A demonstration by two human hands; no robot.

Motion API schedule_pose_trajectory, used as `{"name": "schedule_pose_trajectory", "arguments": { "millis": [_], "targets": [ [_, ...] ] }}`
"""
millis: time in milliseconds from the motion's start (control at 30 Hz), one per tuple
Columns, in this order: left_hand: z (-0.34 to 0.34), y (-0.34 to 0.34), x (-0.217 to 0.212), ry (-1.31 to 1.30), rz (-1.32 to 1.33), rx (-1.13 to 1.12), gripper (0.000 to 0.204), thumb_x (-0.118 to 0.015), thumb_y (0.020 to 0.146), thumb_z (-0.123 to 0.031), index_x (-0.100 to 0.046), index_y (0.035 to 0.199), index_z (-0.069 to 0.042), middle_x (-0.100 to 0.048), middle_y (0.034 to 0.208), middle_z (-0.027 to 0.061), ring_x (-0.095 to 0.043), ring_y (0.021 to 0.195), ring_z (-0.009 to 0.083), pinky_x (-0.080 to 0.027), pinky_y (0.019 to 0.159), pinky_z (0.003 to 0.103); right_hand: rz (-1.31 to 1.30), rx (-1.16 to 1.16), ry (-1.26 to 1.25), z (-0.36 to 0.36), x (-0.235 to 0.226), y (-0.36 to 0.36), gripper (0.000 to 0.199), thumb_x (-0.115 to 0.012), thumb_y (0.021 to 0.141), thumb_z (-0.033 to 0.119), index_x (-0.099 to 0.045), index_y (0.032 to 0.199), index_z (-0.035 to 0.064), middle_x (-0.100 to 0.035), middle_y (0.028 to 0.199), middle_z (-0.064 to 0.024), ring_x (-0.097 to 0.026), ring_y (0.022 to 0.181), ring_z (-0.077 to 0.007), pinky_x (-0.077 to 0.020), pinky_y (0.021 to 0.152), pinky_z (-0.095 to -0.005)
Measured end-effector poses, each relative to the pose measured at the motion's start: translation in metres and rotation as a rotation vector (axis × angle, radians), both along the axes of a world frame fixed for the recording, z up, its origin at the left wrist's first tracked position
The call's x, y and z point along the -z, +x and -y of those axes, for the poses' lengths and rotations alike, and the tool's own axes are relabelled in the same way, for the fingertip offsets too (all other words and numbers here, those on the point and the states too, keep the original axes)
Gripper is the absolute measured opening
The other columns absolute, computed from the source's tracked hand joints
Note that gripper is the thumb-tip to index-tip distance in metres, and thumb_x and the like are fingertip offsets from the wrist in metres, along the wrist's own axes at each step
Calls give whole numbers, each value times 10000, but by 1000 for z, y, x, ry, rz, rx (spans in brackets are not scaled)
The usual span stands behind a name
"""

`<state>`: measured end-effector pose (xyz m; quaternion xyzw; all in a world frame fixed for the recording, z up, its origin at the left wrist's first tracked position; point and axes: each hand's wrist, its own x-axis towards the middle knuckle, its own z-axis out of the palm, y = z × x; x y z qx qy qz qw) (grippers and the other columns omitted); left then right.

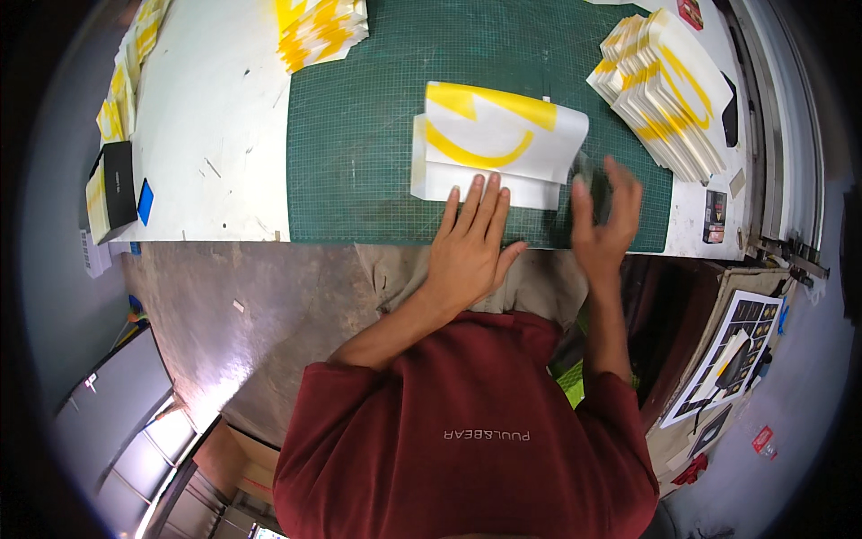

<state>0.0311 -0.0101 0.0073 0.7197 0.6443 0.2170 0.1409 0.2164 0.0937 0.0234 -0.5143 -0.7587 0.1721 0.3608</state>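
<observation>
A white paper sheet with yellow print (503, 130) lies folded on the green cutting mat (359, 162), its right end curving up a little. My left hand (471, 234) presses flat on the sheet's near edge, fingers stretched out and slightly apart. To the right of the sheet is my right hand (606, 220), somewhat blurred, with thumb and fingers apart and nothing seen between them. Whether its fingertips touch the paper's right end I cannot make out.
Folded yellow-and-white pieces stand in a stack (660, 94) at the far right. Another pile (323, 31) lies at the back. On the left are a black box (117, 189) and a blue card (145, 202). A small dark pack (715, 216) sits near the right edge.
</observation>
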Motion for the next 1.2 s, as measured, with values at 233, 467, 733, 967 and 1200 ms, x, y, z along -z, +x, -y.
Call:
{"name": "schedule_pose_trajectory", "arguments": {
  "millis": [233, 467, 733, 967, 1200],
  "targets": [
    [-15, -28, 5, 107, -50, 88, 475, -705, 929, -251, -640, 1359, -59, -593, 1397, 123, -547, 1276, 305, -429, 1007, 455, -1297, -215, -986, -92, 7, -37, 747, -678, 1002, 136, -259, 1603, -10, -631, 1302, -167, -634, 1149, -212, -522, 958, -350],
    [-47, -60, -15, 81, -22, 138, 467, -740, 895, -360, -682, 1309, -150, -593, 1296, 86, -541, 1198, 294, -400, 974, 450, -27, -317, 18, -45, -10, -23, 605, -817, 854, 198, -603, 1398, 40, -677, 1256, -154, -654, 1057, -302, -520, 913, -417],
    [-76, -109, -25, -70, -198, 255, 991, -822, 729, -587, -456, 1522, -120, -426, 1592, 101, -407, 1437, 331, -296, 1153, 570, 536, -524, -135, -64, -14, -17, 1104, -883, 636, 581, -477, 1533, 82, -380, 1647, -124, -299, 1553, -320, -106, 1245, -661],
    [-108, -118, -28, -208, -338, 251, 1562, -866, 424, -799, -243, 1618, -7, -190, 1711, 178, -176, 1590, 345, -102, 1253, 652, 472, -700, -91, -65, -11, -77, 1134, -827, 667, 636, -426, 1558, 59, -371, 1634, -201, -307, 1544, -352, -66, 1247, -672],
    [-105, -120, -30, -244, -321, 237, 1621, -865, 404, -810, -189, 1624, 17, -166, 1719, 179, -150, 1596, 342, -90, 1259, 646, 507, -407, -72, -69, -3, -34, 1040, -737, 793, 645, -442, 1510, -49, -410, 1610, -206, -349, 1527, -340, -70, 1249, -656]
  ]
}}
